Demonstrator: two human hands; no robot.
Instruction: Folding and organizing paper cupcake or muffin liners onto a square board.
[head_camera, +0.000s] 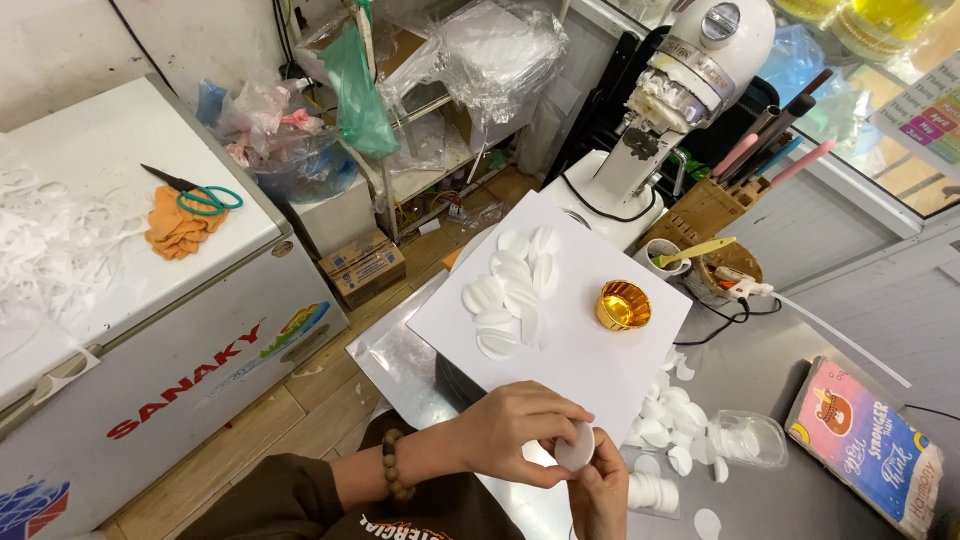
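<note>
While both hands meet at the near edge of the steel table (760, 370), a large white sheet (580, 340) lies ahead of them, carrying a spread of overlapping white paper discs (510, 290) and a small gold foil cup (622, 305). Loose discs (670, 420) lie scattered just right of the sheet. Left hand (520, 430): fingers curled, pinching one white disc (577, 447). Disc is round, thin, plain, slightly cupped. Right hand (600, 490): fingertips close on the disc's lower edge from below
</note>
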